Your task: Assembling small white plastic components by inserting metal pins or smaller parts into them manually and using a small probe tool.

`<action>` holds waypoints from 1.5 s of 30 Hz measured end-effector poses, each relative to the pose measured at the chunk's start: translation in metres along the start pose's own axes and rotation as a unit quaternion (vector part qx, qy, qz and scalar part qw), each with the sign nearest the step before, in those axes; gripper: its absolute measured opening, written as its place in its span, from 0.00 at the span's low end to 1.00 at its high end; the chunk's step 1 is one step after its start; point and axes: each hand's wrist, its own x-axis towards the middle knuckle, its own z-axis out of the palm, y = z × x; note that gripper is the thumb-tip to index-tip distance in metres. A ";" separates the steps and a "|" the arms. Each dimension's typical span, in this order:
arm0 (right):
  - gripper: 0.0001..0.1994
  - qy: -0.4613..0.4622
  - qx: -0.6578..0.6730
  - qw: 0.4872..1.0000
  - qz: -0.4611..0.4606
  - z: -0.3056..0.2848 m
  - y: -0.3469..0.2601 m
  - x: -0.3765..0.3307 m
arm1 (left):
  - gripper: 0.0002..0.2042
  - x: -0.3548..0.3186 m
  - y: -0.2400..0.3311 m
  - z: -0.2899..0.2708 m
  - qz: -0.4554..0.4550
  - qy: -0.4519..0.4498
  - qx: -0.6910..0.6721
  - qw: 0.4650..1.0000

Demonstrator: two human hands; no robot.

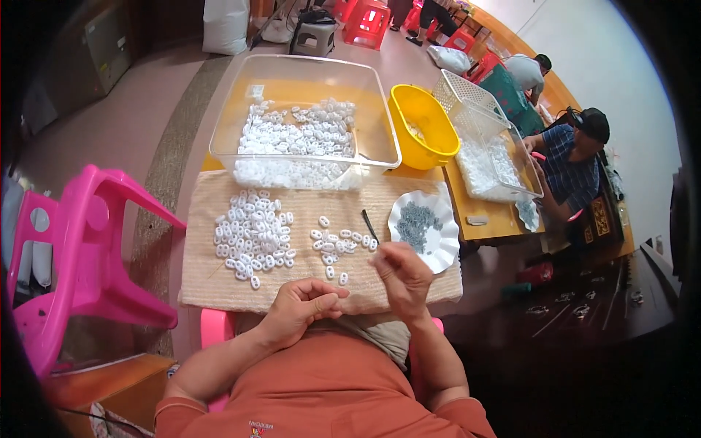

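My left hand [305,309] is closed at the table's near edge, thumb against the fingers; whatever it may hold is too small or hidden. To its right, my right hand [404,280] is raised in a pinch just short of a white scalloped plate [447,244]; I cannot make out anything between its fingertips. Small grey pieces [418,225] are heaped on that plate. Beyond my hands lies a loose group of white oval plastic parts with two holes [343,244]. A larger pile of the same parts [252,235] is at the left. A slim black tool [370,226] lies beside the plate.
A clear plastic bin [307,166] of white parts stands at the far side of the cloth-covered table [201,281]. Right of it are a yellow basin [431,152] and another clear bin [478,188]. A pink chair [80,241] stands left; a person [573,164] sits right.
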 end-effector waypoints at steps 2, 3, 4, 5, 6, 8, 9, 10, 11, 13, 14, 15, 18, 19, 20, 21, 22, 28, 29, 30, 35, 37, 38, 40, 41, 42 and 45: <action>0.10 0.027 -0.077 0.997 -0.013 -0.015 -0.005 0.020 | 0.08 0.000 0.001 0.000 0.000 0.001 0.004 1.000; 0.10 0.073 -0.074 0.994 -0.015 -0.019 0.002 0.027 | 0.08 -0.001 0.001 -0.001 -0.001 0.003 0.006 1.000; 0.10 0.099 -0.083 0.991 -0.034 -0.025 0.005 0.035 | 0.08 -0.001 0.001 -0.001 -0.003 0.002 0.007 1.000; 0.10 0.124 -0.092 0.987 -0.053 -0.031 0.007 0.043 | 0.08 -0.001 0.002 0.000 0.000 -0.001 0.009 1.000; 0.10 0.145 -0.107 0.983 -0.046 -0.038 0.008 0.053 | 0.07 -0.001 0.003 0.001 -0.002 0.003 0.015 1.000; 0.09 0.168 -0.151 0.973 -0.046 -0.048 0.005 0.068 | 0.07 -0.002 0.003 0.001 -0.002 0.007 0.021 1.000; 0.09 0.168 -0.150 0.973 -0.048 -0.051 0.005 0.076 | 0.07 -0.001 0.002 0.000 -0.001 0.007 0.022 1.000; 0.09 0.187 -0.159 0.968 -0.058 -0.055 0.004 0.085 | 0.07 -0.001 0.002 0.000 -0.001 0.006 0.024 1.000; 0.08 0.207 -0.167 0.962 -0.068 -0.058 0.004 0.094 | 0.07 0.000 0.001 -0.001 0.001 0.005 0.025 1.000; 0.08 0.215 -0.191 0.953 -0.092 -0.065 0.002 0.113 | 0.07 0.000 0.000 -0.002 0.005 -0.001 0.037 0.999; 0.08 0.223 -0.205 0.946 -0.116 -0.067 -0.001 0.121 | 0.07 -0.001 0.001 -0.002 0.007 -0.001 0.038 0.999; 0.08 0.231 -0.219 0.938 -0.140 -0.068 -0.004 0.130 | 0.07 -0.001 0.002 -0.001 0.008 0.001 0.042 0.999; 0.08 0.242 -0.208 0.935 -0.157 -0.069 -0.010 0.151 | 0.07 -0.001 0.002 -0.001 0.011 0.004 0.052 0.999; 0.09 0.241 -0.193 0.938 -0.161 -0.071 -0.009 0.156 | 0.07 0.000 0.002 -0.001 0.010 0.004 0.056 0.998; 0.09 0.246 -0.186 0.939 -0.151 -0.072 -0.006 0.163 | 0.07 0.000 0.002 -0.001 0.011 0.004 0.057 0.998; 0.09 0.246 -0.186 0.939 -0.151 -0.075 -0.001 0.169 | 0.07 0.000 0.002 -0.002 0.011 0.000 0.070 0.997; 0.09 0.242 -0.186 0.941 -0.148 -0.077 0.004 0.175 | 0.07 0.000 0.001 -0.002 0.012 -0.003 0.083 0.996; 0.08 0.238 -0.179 0.946 -0.129 -0.081 0.020 0.189 | 0.07 0.001 0.002 -0.004 0.011 -0.003 0.096 0.995; 0.08 0.238 -0.185 0.945 -0.130 -0.082 0.023 0.189 | 0.07 0.002 0.001 -0.004 0.011 -0.003 0.096 0.995; 0.08 0.238 -0.186 0.944 -0.130 -0.083 0.025 0.187 | 0.08 0.002 0.000 -0.005 0.013 -0.012 0.095 0.995; 0.04 0.232 -0.182 0.954 -0.050 -0.066 0.022 0.156 | 0.09 0.003 0.001 -0.005 0.015 -0.016 0.108 0.994; 0.02 0.168 -0.162 0.971 -0.059 -0.056 0.011 0.135 | 0.09 0.003 0.000 -0.005 0.026 -0.012 0.111 0.993; 0.03 0.131 -0.160 0.977 -0.049 -0.048 0.004 0.122 | 0.09 0.003 0.000 -0.005 0.024 -0.013 0.112 0.993; 0.05 0.038 -0.138 0.988 -0.063 -0.031 -0.012 0.099 | 0.09 0.000 0.003 -0.002 0.033 -0.003 0.133 0.991; 0.07 -0.018 -0.121 0.989 -0.087 -0.023 -0.019 0.087 | 0.09 0.001 0.002 -0.002 0.032 -0.005 0.134 0.990; 0.08 -0.043 -0.056 0.995 -0.065 -0.012 -0.026 0.073 | 0.10 0.001 0.002 -0.002 0.051 0.004 0.126 0.991; 0.10 -0.121 0.047 0.990 -0.050 0.016 -0.032 0.043 | 0.11 -0.001 0.002 0.004 0.080 0.027 0.083 0.993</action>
